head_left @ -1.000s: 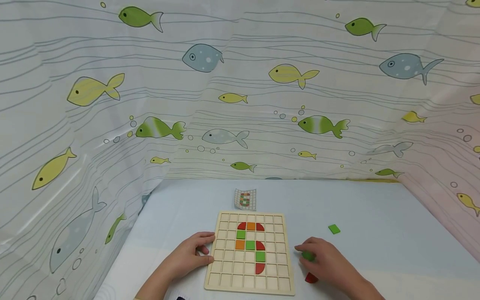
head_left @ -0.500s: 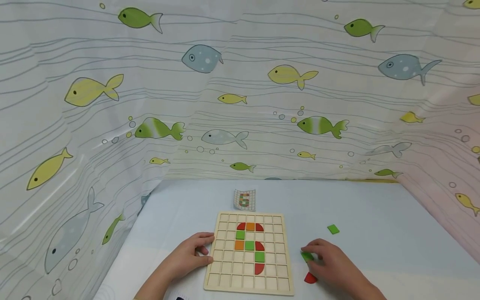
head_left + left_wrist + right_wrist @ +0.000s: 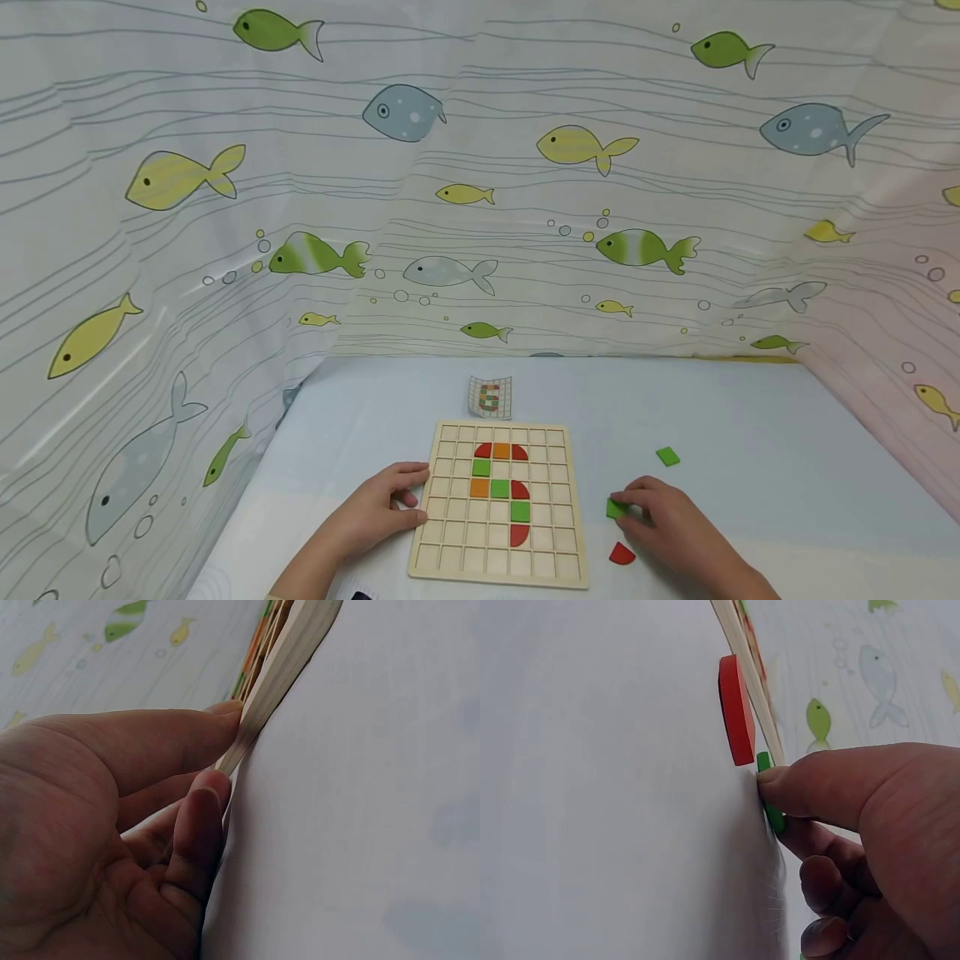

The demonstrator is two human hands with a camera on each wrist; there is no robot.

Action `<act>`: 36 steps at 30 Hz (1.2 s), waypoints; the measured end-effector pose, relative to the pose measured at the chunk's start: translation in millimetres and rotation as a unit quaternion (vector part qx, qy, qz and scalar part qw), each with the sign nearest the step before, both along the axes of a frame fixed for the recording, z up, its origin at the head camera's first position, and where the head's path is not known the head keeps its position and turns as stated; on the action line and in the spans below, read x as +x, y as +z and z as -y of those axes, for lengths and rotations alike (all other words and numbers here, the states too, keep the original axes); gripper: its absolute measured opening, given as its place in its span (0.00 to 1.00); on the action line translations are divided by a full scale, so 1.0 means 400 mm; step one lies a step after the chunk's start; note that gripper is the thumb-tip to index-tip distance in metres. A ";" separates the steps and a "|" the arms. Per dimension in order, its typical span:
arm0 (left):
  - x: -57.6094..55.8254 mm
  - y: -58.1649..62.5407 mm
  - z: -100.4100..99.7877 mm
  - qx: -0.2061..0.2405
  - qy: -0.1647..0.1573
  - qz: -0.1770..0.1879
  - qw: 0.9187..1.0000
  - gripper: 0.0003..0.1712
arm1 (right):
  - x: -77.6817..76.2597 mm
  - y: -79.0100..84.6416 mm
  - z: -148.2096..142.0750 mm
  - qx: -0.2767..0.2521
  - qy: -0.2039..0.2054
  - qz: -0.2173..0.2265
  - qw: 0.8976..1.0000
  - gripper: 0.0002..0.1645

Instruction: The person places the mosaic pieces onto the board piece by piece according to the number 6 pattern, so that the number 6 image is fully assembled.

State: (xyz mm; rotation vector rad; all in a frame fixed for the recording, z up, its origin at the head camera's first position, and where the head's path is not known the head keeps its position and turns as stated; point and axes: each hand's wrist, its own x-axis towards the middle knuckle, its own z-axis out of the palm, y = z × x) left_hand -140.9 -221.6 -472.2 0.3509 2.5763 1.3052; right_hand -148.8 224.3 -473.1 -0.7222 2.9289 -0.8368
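Observation:
A square wooden grid board [image 3: 450, 533] lies in front of me in the head view, with red quarter-round, orange and green square tiles set in some cells. My left hand [image 3: 381, 508] touches the board's left edge with thumb and fingertips spaced along it; the left wrist view shows the thumb [image 3: 187, 739] against that edge. Right of the board, my right hand [image 3: 660, 517] pinches a green tile [image 3: 615, 509] between thumb and fingers. In the right wrist view the green tile [image 3: 775, 819] stands on edge, close to the table. Nearer me lies a loose red quarter-round tile [image 3: 622, 553].
Another green square tile [image 3: 668, 456] lies farther back on the right. A small pattern card [image 3: 491, 397] sits behind the board, showing a coloured figure on a grid. Fish-printed sheeting [image 3: 525, 275] walls the table at the back and sides.
My right hand has drawn slightly to the right and pinches the green tile, which was mostly under its fingers before. The red tile has come into full view. My left hand stays put.

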 end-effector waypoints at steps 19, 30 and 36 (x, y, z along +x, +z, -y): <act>0.000 -0.004 -0.002 -0.010 0.003 -0.001 1.000 0.37 | -0.004 0.053 0.091 0.026 0.000 0.034 0.999 0.15; 0.002 -0.002 -0.003 -0.011 0.007 -0.004 1.000 0.37 | -0.003 0.053 0.157 0.008 0.076 0.030 0.997 0.14; 0.003 0.001 -0.001 -0.009 0.006 -0.005 1.000 0.37 | -0.001 0.058 0.195 -0.011 0.119 0.019 0.993 0.13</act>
